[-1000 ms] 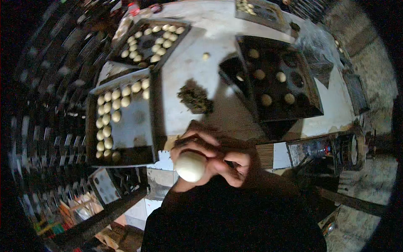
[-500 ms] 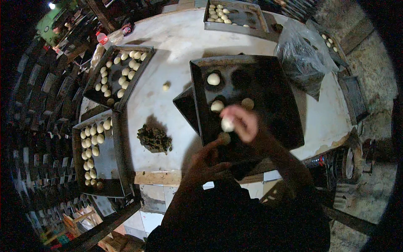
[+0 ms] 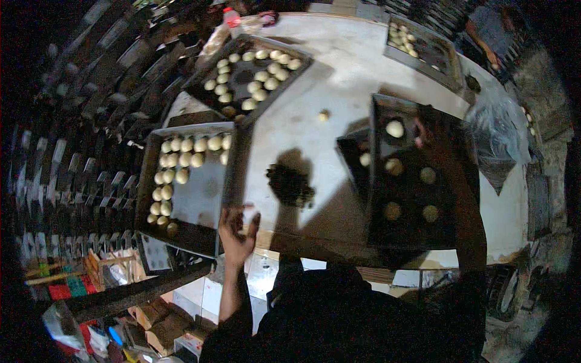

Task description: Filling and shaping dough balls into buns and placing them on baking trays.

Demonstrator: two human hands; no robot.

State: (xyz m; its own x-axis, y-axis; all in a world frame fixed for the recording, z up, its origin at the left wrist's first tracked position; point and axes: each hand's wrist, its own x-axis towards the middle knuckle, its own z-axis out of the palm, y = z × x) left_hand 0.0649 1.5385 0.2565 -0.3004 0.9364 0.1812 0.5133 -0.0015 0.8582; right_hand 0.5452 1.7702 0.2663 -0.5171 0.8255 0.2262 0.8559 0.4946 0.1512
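Observation:
My left hand [image 3: 237,233] is open, fingers apart, at the right wall of a metal tray [image 3: 225,181] holding rows of pale round dough balls [image 3: 183,175]. I cannot tell whether it touches the wall. My right arm stretches over a dark tray [image 3: 411,236] on the right. My right hand [image 3: 422,131] is in deep shadow near its far end, beside a pale dough ball [image 3: 394,128]; its fingers are too dark and blurred to read. Several dimmer dough balls [image 3: 393,166] sit in spaced rows nearer me in this tray.
A dark clumpy mass [image 3: 290,181] and a small dough piece [image 3: 324,115] lie on the pale tabletop [image 3: 339,78]. Further trays of balls stand at the far left [image 3: 275,112] and far right [image 3: 451,78]. A clear plastic bag [image 3: 499,124] sits right; another person [image 3: 496,36] is beyond.
My hands have parted: the left went from the dark tray to the left tray, the right toward the dark tray's far end. The view has turned left, so the table appears shifted right.

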